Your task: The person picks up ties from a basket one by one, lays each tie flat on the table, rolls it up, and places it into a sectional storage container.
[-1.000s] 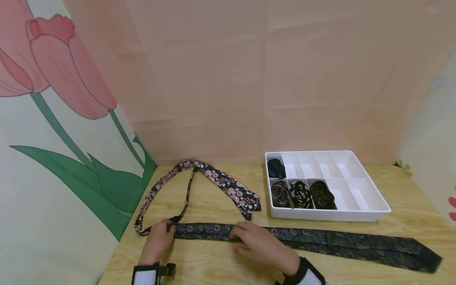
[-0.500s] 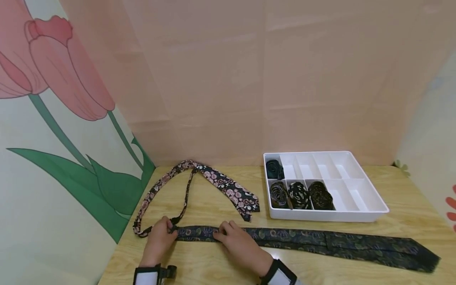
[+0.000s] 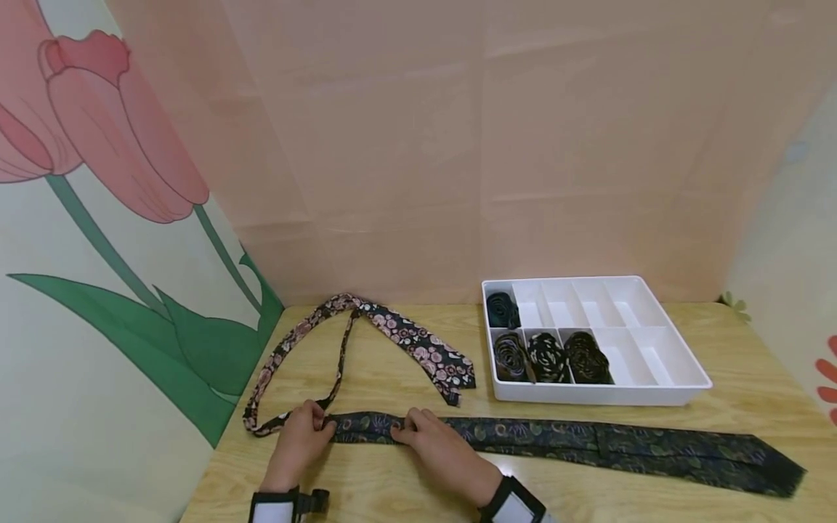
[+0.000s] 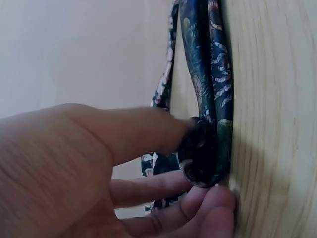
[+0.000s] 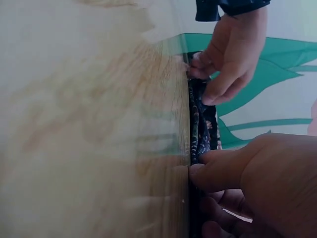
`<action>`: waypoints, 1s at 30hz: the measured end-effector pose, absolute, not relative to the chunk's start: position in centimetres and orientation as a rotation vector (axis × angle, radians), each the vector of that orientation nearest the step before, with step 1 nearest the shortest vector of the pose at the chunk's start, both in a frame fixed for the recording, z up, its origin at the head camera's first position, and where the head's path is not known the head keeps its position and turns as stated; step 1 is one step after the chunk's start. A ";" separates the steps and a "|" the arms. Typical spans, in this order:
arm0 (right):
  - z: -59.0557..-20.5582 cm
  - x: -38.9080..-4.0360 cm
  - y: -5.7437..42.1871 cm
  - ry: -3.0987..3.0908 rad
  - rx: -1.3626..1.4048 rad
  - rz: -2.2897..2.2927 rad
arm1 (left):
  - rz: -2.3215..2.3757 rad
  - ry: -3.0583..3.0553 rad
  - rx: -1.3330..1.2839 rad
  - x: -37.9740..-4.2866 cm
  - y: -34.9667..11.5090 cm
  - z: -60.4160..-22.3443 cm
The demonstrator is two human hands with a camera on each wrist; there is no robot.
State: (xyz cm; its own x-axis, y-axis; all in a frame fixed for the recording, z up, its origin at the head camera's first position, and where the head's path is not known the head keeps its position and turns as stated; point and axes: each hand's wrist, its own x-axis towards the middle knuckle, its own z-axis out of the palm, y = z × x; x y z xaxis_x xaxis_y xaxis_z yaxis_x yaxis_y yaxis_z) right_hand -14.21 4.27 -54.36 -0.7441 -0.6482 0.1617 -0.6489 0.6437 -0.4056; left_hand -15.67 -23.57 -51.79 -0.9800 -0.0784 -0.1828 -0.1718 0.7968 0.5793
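A long dark necktie with a blue-green pattern lies across the front of the table, its wide end at the right. Its narrow end is coiled into a small roll, which my left hand grips between thumb and fingers. In the head view that hand mostly hides the roll. My right hand pinches the strip a short way to the right, with the thumb on its near edge. Behind lies a floral necktie in a loose loop, its lower left part running close to my left hand.
A white divided tray stands at the back right. Several rolled ties sit in its left compartments. A peach cloth hangs behind the wooden table, and a wall with painted tulips rises at the left.
My right hand has slid left along the dark necktie, closer to the left hand. The left hand has edged slightly right with the rolled end. The floral necktie stays where it was.
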 end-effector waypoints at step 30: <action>-54.0 -13.9 4.4 -2.810 1.088 0.735 | 0.985 2.758 -0.184 -15.7 -20.3 -52.5</action>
